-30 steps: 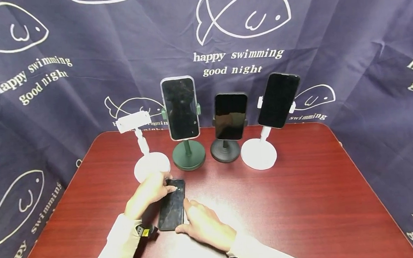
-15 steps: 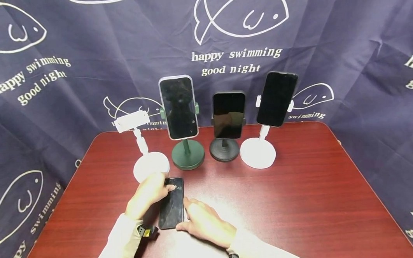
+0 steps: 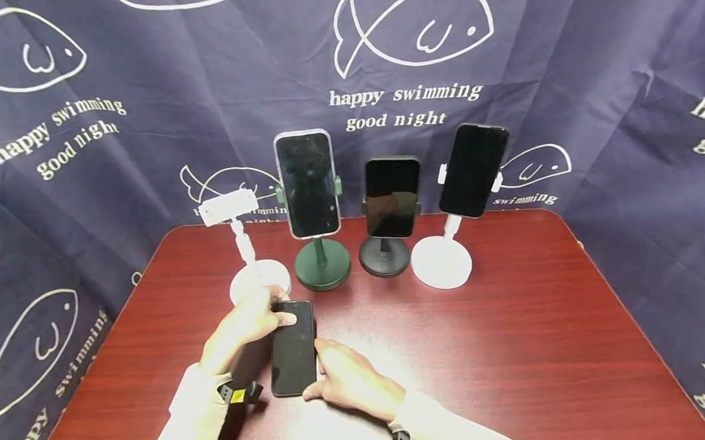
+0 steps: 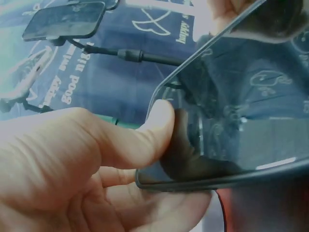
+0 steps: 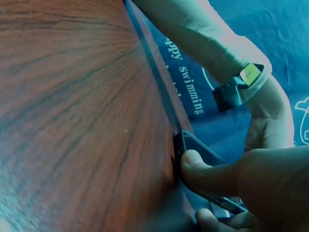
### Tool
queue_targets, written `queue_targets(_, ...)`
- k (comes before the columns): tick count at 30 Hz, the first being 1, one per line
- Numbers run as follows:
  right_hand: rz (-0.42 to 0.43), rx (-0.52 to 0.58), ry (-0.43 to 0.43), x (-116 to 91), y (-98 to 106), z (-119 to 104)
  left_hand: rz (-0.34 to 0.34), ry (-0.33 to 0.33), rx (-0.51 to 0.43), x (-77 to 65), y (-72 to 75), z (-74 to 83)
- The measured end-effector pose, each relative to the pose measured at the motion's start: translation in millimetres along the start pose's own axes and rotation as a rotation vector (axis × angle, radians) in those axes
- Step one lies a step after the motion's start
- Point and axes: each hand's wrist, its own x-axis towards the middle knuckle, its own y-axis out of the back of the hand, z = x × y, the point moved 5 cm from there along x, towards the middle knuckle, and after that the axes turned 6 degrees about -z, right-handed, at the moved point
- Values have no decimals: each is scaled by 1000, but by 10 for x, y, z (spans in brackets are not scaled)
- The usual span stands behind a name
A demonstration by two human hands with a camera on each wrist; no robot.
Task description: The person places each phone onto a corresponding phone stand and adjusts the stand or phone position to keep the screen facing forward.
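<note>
A black smartphone (image 3: 294, 356) is held between both hands over the front left of the table, screen up. My left hand (image 3: 244, 325) pinches its far left corner; the left wrist view shows the thumb (image 4: 157, 130) pressed on the glossy screen and fingers curled beneath. My right hand (image 3: 358, 382) grips the near right part, its thumb at the bottom corner. In the right wrist view that thumb (image 5: 193, 166) lies on the phone's edge, with other fingers below. Just beyond the left hand stands a white phone stand (image 3: 229, 206) with no phone in its clamp.
Along the back of the red-brown table (image 3: 514, 344), a green stand (image 3: 322, 265), a black stand (image 3: 384, 257) and another white stand (image 3: 441, 262) each carry a phone. A dark blue fish-print cloth (image 3: 296, 63) hangs behind. Cameras are strapped to both wrists.
My left wrist has shifted slightly left and the left thumb sits nearer the phone's left edge. The phone's far end has tilted up a little, and reflections on its screen differ. Right hand nearly still.
</note>
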Motion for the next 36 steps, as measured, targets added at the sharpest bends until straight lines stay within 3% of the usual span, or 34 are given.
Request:
queue_targets(9,-44,115,72,-6,-5,-19,25,-47,-160,-98,62,14)
queue_targets(15,48,218,109,-7,65,4,35,-36,-355,-111,121,74)
queue_targets(21,29,484,118,-6,164,-3,87,-51,-510,-143,240,144)
queue_targets(25,15,662,141,-11,264,-31,73,-53,-630,-172,292,174)
queue_targets(33,80,688,206,-53,520,-90,34,-152,-636,-227,332,291)
queue_targets(36,101,716,248,-58,585,-114,-13,-191,-666,-259,310,340)
